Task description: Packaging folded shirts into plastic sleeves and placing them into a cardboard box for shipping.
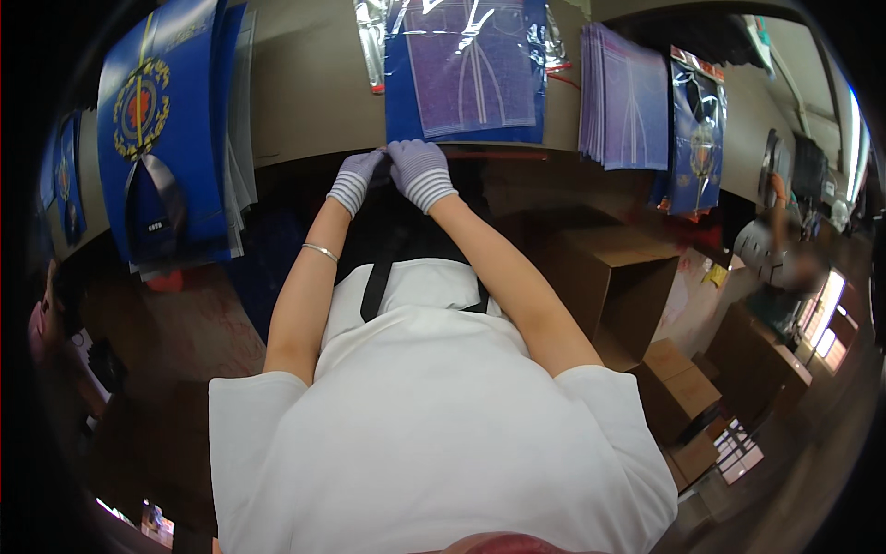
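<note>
My left hand (355, 182), in a lilac glove with a white-striped cuff, is at the near edge of the grey-brown table. Its fingers are curled in. Close beside it, my right hand (420, 174) wears a matching glove, with its fingers bent together. A small dark patch shows between the two hands, and whatever the fingers hold is hidden. Just beyond the hands lies a flat blue sheet or bag (528, 129). A purple printed panel (466, 92) rests on it under shiny clear plastic.
Blue printed bags (189, 120) with a dark ribbon are stacked at the left. To the right are a stack of purple panels (628, 102) and clear-wrapped blue packs (699, 138). Open cardboard boxes (604, 277) stand below. Another person (775, 245) is at the far right.
</note>
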The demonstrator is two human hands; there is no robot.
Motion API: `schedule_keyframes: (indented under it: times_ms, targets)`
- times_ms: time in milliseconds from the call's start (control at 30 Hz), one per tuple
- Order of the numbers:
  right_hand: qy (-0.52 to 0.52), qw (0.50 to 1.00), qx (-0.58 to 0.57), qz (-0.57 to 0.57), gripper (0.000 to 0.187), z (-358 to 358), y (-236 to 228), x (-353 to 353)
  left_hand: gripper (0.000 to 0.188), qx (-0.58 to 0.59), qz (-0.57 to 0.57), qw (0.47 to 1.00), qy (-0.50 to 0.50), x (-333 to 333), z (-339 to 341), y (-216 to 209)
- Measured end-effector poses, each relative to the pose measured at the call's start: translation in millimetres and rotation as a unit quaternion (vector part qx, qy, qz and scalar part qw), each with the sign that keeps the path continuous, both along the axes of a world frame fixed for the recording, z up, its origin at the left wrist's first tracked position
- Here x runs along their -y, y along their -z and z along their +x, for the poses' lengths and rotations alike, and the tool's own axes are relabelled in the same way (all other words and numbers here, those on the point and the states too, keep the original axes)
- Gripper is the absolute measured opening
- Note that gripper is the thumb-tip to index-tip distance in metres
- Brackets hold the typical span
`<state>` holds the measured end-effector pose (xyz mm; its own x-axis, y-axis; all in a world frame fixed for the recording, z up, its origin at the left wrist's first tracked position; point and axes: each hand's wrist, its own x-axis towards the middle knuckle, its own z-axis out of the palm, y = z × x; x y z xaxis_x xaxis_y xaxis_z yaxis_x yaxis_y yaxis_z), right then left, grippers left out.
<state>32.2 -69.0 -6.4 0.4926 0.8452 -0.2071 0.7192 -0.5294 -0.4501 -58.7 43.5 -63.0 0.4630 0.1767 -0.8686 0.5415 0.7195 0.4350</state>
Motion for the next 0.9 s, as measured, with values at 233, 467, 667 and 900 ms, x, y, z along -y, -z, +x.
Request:
schedule_keyframes:
  times_ms: [233, 467, 667, 900]
  targets:
    - [0.087, 0.992, -0.079, 0.055, 0.015, 24, -37, 40, 0.012, -0.055, 0.04, 0.998, -0.015, 5, 27, 1]
    - [0.707, 0.673, 0.216, 0.025, 0.022, 68, -70, 468, 0.024, 0.018, -0.015, 0.999, -0.038, 12, -2, -17]
    - [0.491, 0.822, -0.256, -0.135, 0.029, -11, 0, 440, 0.043, 0.228, -0.166, 0.959, 0.015, 10, -13, -6]
    - [0.165, 0.932, -0.272, 0.173, 0.021, 38, -28, 102, 0.063, 0.296, -0.243, 0.898, -0.214, -7, 45, -45]
